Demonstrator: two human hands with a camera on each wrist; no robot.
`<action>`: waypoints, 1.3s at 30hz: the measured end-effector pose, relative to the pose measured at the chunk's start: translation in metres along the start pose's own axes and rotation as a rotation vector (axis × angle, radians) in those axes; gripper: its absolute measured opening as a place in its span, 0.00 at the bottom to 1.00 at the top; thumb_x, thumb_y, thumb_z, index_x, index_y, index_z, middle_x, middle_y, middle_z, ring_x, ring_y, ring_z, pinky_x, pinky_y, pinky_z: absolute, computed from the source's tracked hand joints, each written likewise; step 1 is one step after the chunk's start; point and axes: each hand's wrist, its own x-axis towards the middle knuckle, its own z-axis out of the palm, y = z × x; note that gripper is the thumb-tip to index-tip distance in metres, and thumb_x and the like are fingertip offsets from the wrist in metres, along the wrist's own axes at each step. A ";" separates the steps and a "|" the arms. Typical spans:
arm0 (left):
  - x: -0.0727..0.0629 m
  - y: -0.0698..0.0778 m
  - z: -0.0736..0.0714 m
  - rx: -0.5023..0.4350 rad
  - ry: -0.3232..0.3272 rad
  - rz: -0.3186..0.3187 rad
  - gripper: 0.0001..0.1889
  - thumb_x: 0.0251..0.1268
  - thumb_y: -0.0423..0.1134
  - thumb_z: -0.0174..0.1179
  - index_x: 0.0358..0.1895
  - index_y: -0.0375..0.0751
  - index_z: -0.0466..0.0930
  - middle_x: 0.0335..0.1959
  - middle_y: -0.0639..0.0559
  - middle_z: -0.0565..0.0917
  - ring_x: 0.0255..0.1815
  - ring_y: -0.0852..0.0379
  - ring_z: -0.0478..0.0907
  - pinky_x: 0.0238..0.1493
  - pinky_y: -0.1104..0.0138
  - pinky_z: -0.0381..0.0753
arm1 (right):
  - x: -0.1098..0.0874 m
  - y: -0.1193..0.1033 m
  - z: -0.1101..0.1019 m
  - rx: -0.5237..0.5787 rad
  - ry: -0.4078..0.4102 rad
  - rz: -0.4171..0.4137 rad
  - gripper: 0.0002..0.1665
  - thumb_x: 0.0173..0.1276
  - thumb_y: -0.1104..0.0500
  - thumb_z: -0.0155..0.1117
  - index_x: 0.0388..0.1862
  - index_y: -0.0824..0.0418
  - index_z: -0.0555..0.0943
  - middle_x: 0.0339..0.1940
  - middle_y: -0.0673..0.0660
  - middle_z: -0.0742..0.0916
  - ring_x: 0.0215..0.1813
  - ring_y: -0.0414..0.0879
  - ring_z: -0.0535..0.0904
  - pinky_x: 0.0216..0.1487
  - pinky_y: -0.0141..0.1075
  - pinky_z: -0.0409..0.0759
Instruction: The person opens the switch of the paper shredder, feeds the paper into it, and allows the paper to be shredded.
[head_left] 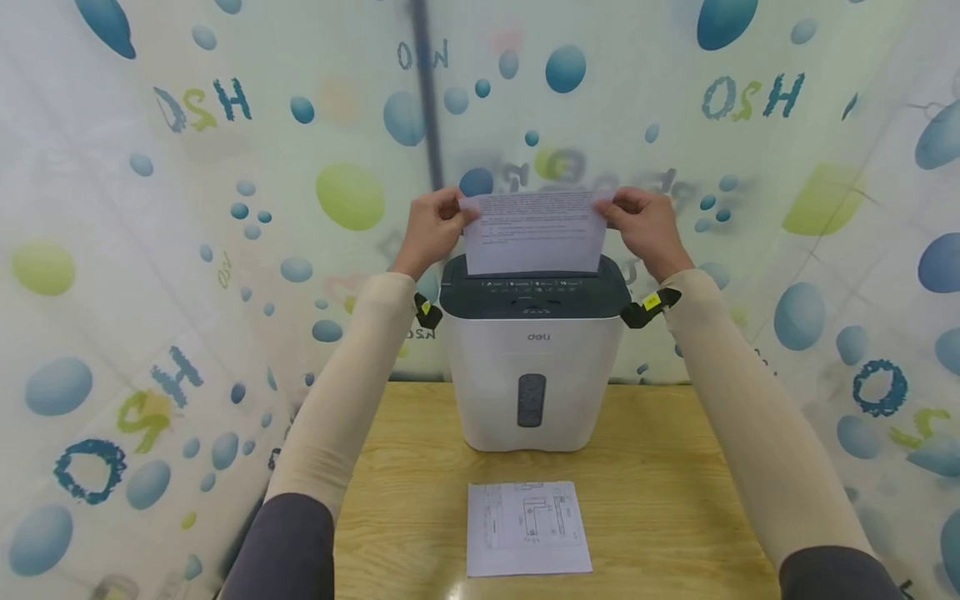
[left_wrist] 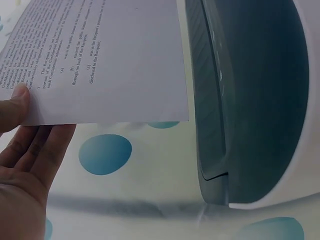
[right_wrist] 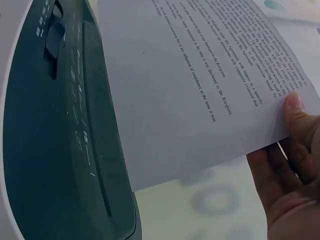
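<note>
A printed sheet of paper [head_left: 534, 229] is held upright by its two side edges over the top of a white paper shredder [head_left: 534, 367] with a dark lid. My left hand [head_left: 435, 232] pinches the sheet's left edge between thumb and fingers; the right hand [head_left: 647, 229] pinches the opposite edge. In the left wrist view, the sheet's bottom edge lies close to the dark lid [left_wrist: 265, 95], with a thin strip of background between them. The right wrist view shows that edge near the long feed slot [right_wrist: 97, 140]; whether it touches the lid I cannot tell.
On the wooden table [head_left: 405, 517], in front of the shredder, lies a paper [head_left: 528, 529] with line drawings. A patterned curtain [head_left: 225, 167] hangs behind and at both sides. A dark vertical pole [head_left: 427, 100] shows behind the sheet.
</note>
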 end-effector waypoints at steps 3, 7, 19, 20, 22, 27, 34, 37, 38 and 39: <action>0.004 -0.005 0.001 -0.009 -0.009 -0.018 0.10 0.73 0.37 0.63 0.30 0.40 0.77 0.36 0.43 0.90 0.26 0.52 0.76 0.27 0.66 0.65 | 0.006 0.003 0.002 0.001 -0.013 -0.004 0.21 0.72 0.47 0.67 0.54 0.60 0.87 0.47 0.49 0.91 0.53 0.45 0.87 0.71 0.50 0.76; 0.008 -0.011 0.005 -0.021 -0.023 -0.044 0.10 0.73 0.36 0.63 0.31 0.40 0.77 0.38 0.43 0.91 0.29 0.56 0.79 0.30 0.67 0.67 | 0.013 0.010 0.003 0.011 -0.021 -0.010 0.20 0.71 0.48 0.68 0.52 0.60 0.87 0.44 0.47 0.91 0.48 0.41 0.88 0.70 0.50 0.77; 0.012 -0.019 0.016 0.001 -0.055 -0.094 0.10 0.75 0.37 0.61 0.32 0.41 0.75 0.40 0.44 0.90 0.36 0.54 0.83 0.37 0.66 0.70 | 0.023 0.027 0.007 0.050 -0.026 0.014 0.19 0.70 0.50 0.70 0.50 0.63 0.87 0.38 0.44 0.92 0.43 0.39 0.89 0.70 0.50 0.76; 0.012 -0.019 0.017 0.008 -0.059 -0.099 0.10 0.75 0.37 0.61 0.32 0.41 0.75 0.40 0.44 0.89 0.35 0.54 0.81 0.37 0.66 0.70 | 0.023 0.028 0.008 0.053 -0.027 0.015 0.19 0.70 0.50 0.70 0.50 0.63 0.87 0.38 0.43 0.92 0.43 0.38 0.89 0.70 0.50 0.76; 0.011 -0.020 0.017 0.019 -0.062 -0.104 0.11 0.75 0.38 0.61 0.31 0.41 0.75 0.39 0.45 0.89 0.34 0.53 0.79 0.36 0.65 0.68 | 0.024 0.030 0.009 0.056 -0.031 0.014 0.19 0.71 0.50 0.70 0.50 0.64 0.87 0.38 0.44 0.92 0.42 0.38 0.89 0.70 0.50 0.77; 0.012 -0.024 0.019 0.034 -0.070 -0.116 0.12 0.75 0.39 0.61 0.30 0.42 0.73 0.37 0.47 0.88 0.33 0.53 0.76 0.36 0.64 0.67 | 0.024 0.035 0.011 0.030 -0.033 0.019 0.20 0.72 0.48 0.68 0.50 0.63 0.87 0.41 0.45 0.92 0.47 0.41 0.90 0.69 0.49 0.77; 0.014 -0.031 0.022 0.052 -0.126 -0.160 0.12 0.75 0.39 0.61 0.31 0.41 0.73 0.37 0.47 0.87 0.35 0.54 0.78 0.39 0.64 0.69 | 0.025 0.043 0.011 -0.035 -0.059 0.042 0.21 0.72 0.47 0.67 0.53 0.62 0.87 0.45 0.49 0.92 0.52 0.47 0.90 0.70 0.49 0.77; 0.014 -0.033 0.021 0.085 -0.148 -0.167 0.06 0.75 0.39 0.61 0.37 0.42 0.80 0.43 0.47 0.88 0.41 0.54 0.82 0.44 0.62 0.75 | 0.025 0.043 0.010 -0.101 -0.083 0.042 0.22 0.74 0.47 0.66 0.56 0.61 0.86 0.51 0.55 0.92 0.53 0.49 0.90 0.71 0.49 0.76; 0.014 -0.033 0.021 0.093 -0.155 -0.170 0.05 0.75 0.39 0.61 0.40 0.42 0.82 0.45 0.47 0.89 0.43 0.54 0.83 0.46 0.61 0.78 | 0.025 0.042 0.009 -0.125 -0.091 0.044 0.23 0.74 0.47 0.66 0.57 0.61 0.86 0.52 0.57 0.91 0.53 0.50 0.90 0.71 0.50 0.75; 0.015 -0.034 0.021 0.102 -0.163 -0.179 0.05 0.75 0.39 0.61 0.44 0.43 0.84 0.47 0.48 0.89 0.45 0.54 0.84 0.49 0.61 0.79 | 0.025 0.041 0.008 -0.150 -0.101 0.042 0.23 0.74 0.47 0.65 0.58 0.61 0.85 0.54 0.59 0.91 0.54 0.52 0.89 0.72 0.51 0.75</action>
